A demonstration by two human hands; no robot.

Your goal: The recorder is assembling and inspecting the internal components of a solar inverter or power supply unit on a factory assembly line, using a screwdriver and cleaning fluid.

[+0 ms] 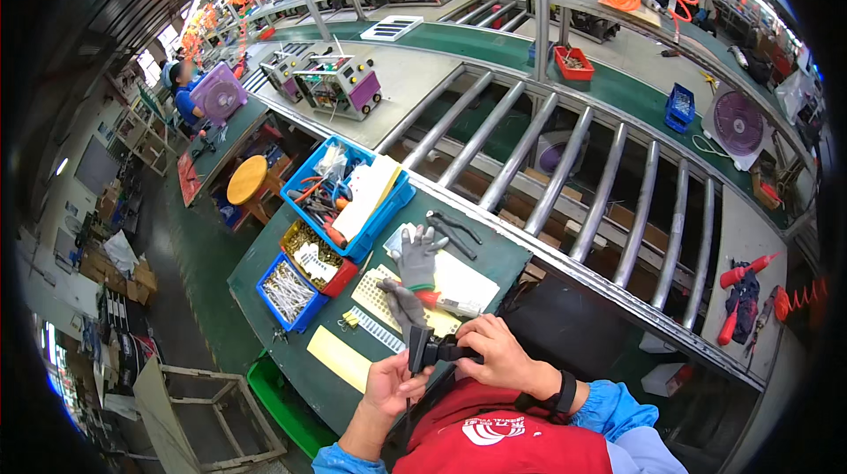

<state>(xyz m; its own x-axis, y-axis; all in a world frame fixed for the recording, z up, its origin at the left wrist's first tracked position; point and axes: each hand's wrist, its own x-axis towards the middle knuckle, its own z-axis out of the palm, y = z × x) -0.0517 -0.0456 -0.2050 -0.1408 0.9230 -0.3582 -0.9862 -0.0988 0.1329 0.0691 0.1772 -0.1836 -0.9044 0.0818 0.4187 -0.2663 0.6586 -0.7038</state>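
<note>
Red top (441,417): solid bright red, apron or vest, honestly can't tell which
Emblem (487,433): white, roundish, swoopy curved shapes, sits on the front of the red top
Lettering (510,425): tiny white characters, same bit of the red top
Right sleeve (622,408): bright blue, kinda shiny and wrinkly, just right of the red top
Paler cloth (648,455): soft lavender-blue, looks smoother, right up against the red top's right side
Left sleeve (348,461): matching blue, pretty crinkled, left of the red top, partly cut off
Wristband (563,392): black, chunky, watch-style, on the right wrist, up and right of the red top
Hands: left hand (394,386) and right hand (498,355) both bare
</note>
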